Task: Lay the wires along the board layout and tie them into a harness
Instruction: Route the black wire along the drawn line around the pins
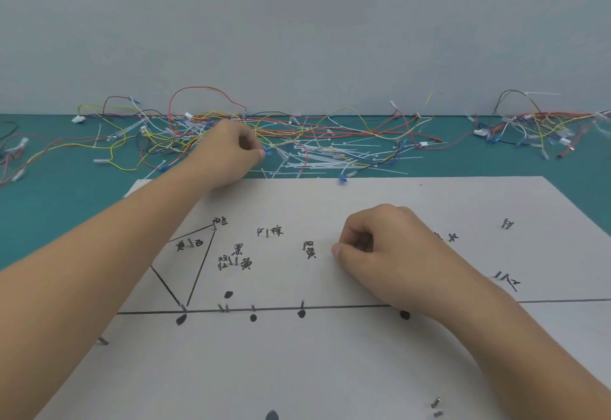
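Left hand [228,155]: reaches past the far edge of the board [297,353], grip pinched on a blue-tipped wire [266,151]. Wire tangle [297,133]: loose on the teal worktop [66,194] behind the board, mixed with white cable ties [330,156]. Right hand [380,247]: rests on the board, grip curled together, holding nothing.

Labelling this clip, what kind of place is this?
Likely a wire-harness assembly bench: a white layout board with nails and handwritten labels, loose coloured wires and white cable ties.
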{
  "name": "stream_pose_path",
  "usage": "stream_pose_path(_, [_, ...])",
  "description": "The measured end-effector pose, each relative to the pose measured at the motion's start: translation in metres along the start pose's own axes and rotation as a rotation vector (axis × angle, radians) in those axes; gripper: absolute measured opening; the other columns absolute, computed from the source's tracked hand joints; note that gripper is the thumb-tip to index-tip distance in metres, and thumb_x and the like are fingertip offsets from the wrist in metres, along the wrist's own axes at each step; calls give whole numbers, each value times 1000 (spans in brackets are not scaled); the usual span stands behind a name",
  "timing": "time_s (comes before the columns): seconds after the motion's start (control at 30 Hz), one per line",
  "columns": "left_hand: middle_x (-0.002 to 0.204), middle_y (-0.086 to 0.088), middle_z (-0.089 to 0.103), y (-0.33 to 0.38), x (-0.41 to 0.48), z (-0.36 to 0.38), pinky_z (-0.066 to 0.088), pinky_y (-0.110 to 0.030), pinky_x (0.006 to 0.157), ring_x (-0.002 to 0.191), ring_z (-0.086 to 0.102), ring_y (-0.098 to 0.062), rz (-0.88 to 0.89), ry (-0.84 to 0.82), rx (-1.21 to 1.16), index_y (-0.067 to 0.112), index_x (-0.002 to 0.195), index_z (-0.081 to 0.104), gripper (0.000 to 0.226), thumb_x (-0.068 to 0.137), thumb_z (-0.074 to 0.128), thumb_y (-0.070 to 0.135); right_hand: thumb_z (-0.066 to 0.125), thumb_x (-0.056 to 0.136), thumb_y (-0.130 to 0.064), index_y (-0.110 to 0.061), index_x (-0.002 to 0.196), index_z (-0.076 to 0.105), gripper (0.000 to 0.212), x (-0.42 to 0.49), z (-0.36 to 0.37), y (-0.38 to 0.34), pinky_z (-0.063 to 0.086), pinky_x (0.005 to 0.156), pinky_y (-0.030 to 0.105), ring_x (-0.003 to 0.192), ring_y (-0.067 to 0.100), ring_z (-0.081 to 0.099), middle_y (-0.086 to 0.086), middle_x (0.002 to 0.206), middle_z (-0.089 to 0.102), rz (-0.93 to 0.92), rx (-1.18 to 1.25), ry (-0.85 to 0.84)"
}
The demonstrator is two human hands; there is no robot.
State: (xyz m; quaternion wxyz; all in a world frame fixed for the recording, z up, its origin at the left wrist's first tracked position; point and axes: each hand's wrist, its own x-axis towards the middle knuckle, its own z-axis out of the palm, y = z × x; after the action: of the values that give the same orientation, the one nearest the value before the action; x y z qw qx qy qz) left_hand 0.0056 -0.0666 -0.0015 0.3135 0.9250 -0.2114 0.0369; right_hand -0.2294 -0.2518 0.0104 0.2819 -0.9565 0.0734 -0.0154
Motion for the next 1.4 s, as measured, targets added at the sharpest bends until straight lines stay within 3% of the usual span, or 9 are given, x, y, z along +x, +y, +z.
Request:
stream_pose_path(0.13, [97, 0, 71, 10, -14, -3, 45, -28, 81, 95, 64, -21, -32, 14, 77, 17, 95, 74, 7, 89, 70, 15, 63, 91, -36, -22, 74, 68, 23, -1, -2, -1, 35, 46, 10, 64, 0, 60, -10, 69, 66, 3, 7, -13])
stream_pose_path(0.27, [85, 4, 70, 50, -31, 11, 56, -38, 79, 89, 66, -24, -18, 153, 146, 24, 80, 67, 11, 80, 61, 15, 62, 91, -36, -21, 75, 67, 23, -2, -2, -2, 35, 48, 12, 65, 1, 59, -9, 71, 66, -3, 10, -16])
stream_pose_path(0.47, [88, 5, 73, 129, -23, 59, 58, -40, 81, 91, 68, -21, 254, -83, 68, 23, 85, 76, 14, 85, 63, 18, 61, 89, -32, -20, 74, 67, 20, -1, -2, -2, 46, 52, 19, 67, 3, 61, -8, 72, 67, -8, 27, -14])
stream_pose_path(0.63, [113, -3, 71, 135, 5, 100, 52, -39, 85, 110, 66, -29, 81, -102, 259, 21, 111, 69, 22, 90, 65, 28, 61, 89, -33, -20, 75, 66, 20, -1, -2, 0, 41, 51, 14, 68, 2, 60, -8, 72, 66, -28, 15, -10])
stream_pose_path(0.77, [118, -4, 69, 141, 19, 112, 43, -38, 83, 114, 64, -29, 23, -93, 270, 21, 113, 65, 27, 88, 69, 28, 61, 89, -33, -20, 75, 65, 19, -2, -2, -1, 35, 50, 16, 67, 1, 57, -8, 72, 64, -49, -2, -18])
stream_pose_path(0.87, [115, -6, 66, 151, 20, 113, 37, -45, 101, 117, 60, -30, 58, -161, 280, 19, 104, 55, 15, 89, 59, 18, 61, 89, -33, -20, 77, 66, 19, -4, -3, -1, 33, 46, 14, 66, 2, 59, -7, 73, 65, -37, 11, -22])
stream_pose_path(1.03, [68, 0, 53, 162, 18, 64, 38, -38, 80, 74, 54, -27, 101, -185, 104, 17, 73, 49, 13, 86, 51, 15, 61, 90, -37, -21, 76, 66, 21, -4, -4, -2, 34, 46, 14, 61, 1, 58, -9, 72, 65, -4, 37, -39])
stream_pose_path(1.2, [58, -6, 56, 141, -19, -28, 37, -29, 58, 51, 44, -20, -45, -262, -364, 15, 66, 61, 20, 85, 65, 20, 61, 91, -36, -22, 75, 68, 21, -4, -5, -2, 54, 52, 26, 64, 5, 63, -9, 72, 67, 17, 69, -55])
stream_pose_path(1.4, [60, -1, 63, 94, -135, -68, 38, -31, 58, 48, 47, -17, -188, -336, -455, 15, 69, 67, 20, 73, 70, 35, 74, 84, -35, -29, 93, 75, 11, -9, -16, -14, 43, 55, 12, 62, 5, 60, -12, 83, 72, -3, 491, 35])
